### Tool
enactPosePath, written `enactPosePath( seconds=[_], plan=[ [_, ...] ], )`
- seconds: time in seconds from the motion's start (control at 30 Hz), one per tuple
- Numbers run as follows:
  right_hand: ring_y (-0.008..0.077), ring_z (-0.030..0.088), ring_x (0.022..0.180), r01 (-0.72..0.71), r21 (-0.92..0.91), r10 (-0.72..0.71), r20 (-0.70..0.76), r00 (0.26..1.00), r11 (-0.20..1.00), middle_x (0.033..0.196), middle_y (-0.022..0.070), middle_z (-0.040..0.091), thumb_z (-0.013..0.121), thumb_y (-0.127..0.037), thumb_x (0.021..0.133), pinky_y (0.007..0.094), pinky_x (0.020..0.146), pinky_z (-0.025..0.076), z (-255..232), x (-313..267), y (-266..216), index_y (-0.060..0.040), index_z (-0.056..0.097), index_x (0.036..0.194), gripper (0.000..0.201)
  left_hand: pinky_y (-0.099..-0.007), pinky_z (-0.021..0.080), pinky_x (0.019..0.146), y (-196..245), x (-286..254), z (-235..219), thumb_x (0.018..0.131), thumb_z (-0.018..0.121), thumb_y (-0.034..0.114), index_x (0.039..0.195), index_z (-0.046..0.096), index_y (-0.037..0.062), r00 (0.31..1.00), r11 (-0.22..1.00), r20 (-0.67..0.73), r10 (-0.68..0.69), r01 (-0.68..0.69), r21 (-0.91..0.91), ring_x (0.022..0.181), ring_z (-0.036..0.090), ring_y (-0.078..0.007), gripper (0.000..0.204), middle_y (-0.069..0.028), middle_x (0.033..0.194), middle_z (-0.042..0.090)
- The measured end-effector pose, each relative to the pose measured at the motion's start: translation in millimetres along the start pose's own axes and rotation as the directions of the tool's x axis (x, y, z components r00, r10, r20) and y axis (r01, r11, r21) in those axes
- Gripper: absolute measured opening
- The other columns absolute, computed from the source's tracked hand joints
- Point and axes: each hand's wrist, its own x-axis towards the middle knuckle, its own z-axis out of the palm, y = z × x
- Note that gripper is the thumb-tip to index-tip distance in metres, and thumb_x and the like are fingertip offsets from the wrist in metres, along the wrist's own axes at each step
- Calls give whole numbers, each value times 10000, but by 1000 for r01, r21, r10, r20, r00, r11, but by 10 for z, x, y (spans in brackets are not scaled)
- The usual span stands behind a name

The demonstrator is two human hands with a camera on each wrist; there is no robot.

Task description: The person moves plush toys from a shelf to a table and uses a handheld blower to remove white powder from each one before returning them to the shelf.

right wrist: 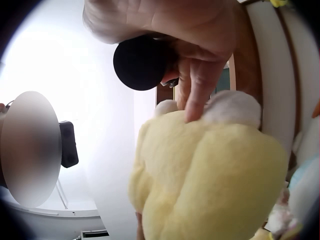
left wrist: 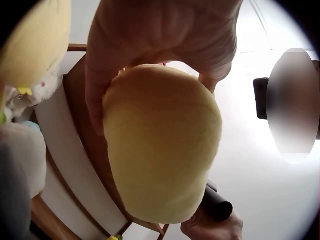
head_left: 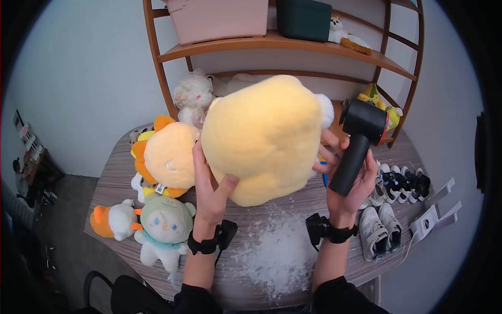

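A large pale-yellow plush with white tufts on its right side is held up over the table. My left hand grips its left edge, thumb on the near face; in the left wrist view the hand spans the end of the plush. My right hand holds a black handheld device with a cylindrical handle against its palm. Fingers of that hand reach to the right side of the plush; in the right wrist view a fingertip touches the plush beside a white tuft.
White fluff lies scattered on the table below the plush. Several soft toys, including a green-hooded one, are at the left. Shoes and a white device stand at the right; a wooden shelf is behind.
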Motion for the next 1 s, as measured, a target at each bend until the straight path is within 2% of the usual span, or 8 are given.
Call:
enactPosePath(
  seconds=[0.07, 0.13, 0.23, 0.37, 0.47, 0.57, 0.63, 1.0],
  plan=[
    [418, 595, 1189, -14, -37, 13, -18, 1000, 999, 1328, 347, 517, 300, -477, 998, 455, 866, 569, 76, -1, 7, -1, 517, 1073, 529, -383, 321, 1110, -73, -27, -61, 847, 701, 233, 1430, 210, 29, 990, 989, 19, -141, 142, -45, 1286, 431, -252, 789, -154, 1384, 413],
    [430, 537, 1272, -26, -149, 24, -17, 1000, 989, 1382, 377, 474, 311, -496, 981, 461, 964, 499, 149, -20, -6, -9, 525, 1053, 537, -392, 338, 1096, -128, -63, -83, 851, 694, 235, 1421, 225, 38, 984, 973, 19, -177, 178, -147, 1266, 437, -245, 764, -145, 1357, 430],
    [423, 527, 1287, -42, -179, 42, -7, 999, 983, 1387, 375, 471, 318, -507, 972, 452, 976, 489, 150, -10, 11, -14, 525, 1052, 540, -393, 364, 1073, -113, -43, -73, 851, 694, 225, 1390, 254, 50, 974, 945, 12, -225, 221, -240, 1251, 443, -233, 717, -134, 1311, 455],
    [344, 682, 982, 50, -347, -71, -49, 996, 936, 1160, 299, 623, 376, -506, 956, 404, 837, 548, 144, -42, 61, 44, 515, 1147, 599, -385, 404, 1037, -146, -29, -86, 828, 731, 181, 1336, 278, 55, 959, 936, -54, -276, 256, -239, 1221, 471, -225, 692, -137, 1263, 475],
    [245, 648, 668, -53, -168, 78, 144, 986, 984, 977, 220, 645, 442, -459, 950, 339, 664, 546, 16, -77, 17, 81, 505, 1199, 598, -380, 425, 1017, -160, -8, -77, 793, 771, 134, 1316, 283, 52, 978, 982, -90, -191, 191, -10, 1193, 498, -230, 720, -146, 1253, 476],
    [174, 565, 543, -205, -348, 253, 99, 962, 915, 829, 164, 627, 514, -417, 929, 288, 554, 491, 179, -127, -62, 89, 520, 1199, 573, -383, 433, 1010, -148, -15, -8, 769, 792, 108, 1335, 267, 43, 986, 987, -86, -145, 151, 64, 1173, 512, -240, 775, -156, 1266, 474],
    [128, 544, 543, -236, -375, 292, 100, 951, 897, 703, 96, 584, 557, -390, 921, 243, 509, 420, 319, -144, -37, 70, 554, 1175, 526, -383, 427, 1017, -118, -35, 27, 776, 786, 122, 1361, 259, 39, 982, 986, -96, -164, 167, 20, 1181, 505, -243, 792, -161, 1280, 471],
    [98, 497, 586, -281, -674, 540, 209, 815, 684, 636, 34, 570, 552, -275, 956, 262, 568, 409, 318, -111, -57, 27, 595, 1156, 365, -400, 419, 1040, -88, 19, 0, 918, 666, 203, 1408, 312, 48, 917, 976, -367, -154, 83, -200, 1249, 474, -262, 625, -163, 1343, 457]
  ],
)
